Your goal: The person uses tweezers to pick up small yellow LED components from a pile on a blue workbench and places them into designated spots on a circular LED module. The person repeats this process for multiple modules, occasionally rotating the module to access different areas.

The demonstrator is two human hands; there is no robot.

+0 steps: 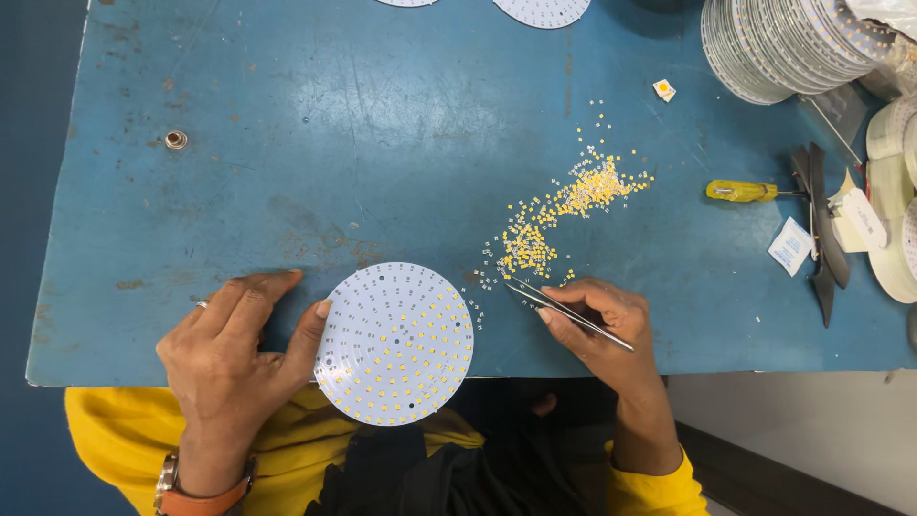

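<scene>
Small white square sachet (790,246) right of table, near yellow screwdriver (743,191).

Two hands, left hand (232,355) and right hand (600,323), one pair of tweezers (565,310), one round white board (395,343) at the table edge, two more round boards partly cut off at top, one yellow-handled screwdriver (745,191), one tilted stack of discs (788,43), loose tiny yellow chips (564,205) too many to count
</scene>
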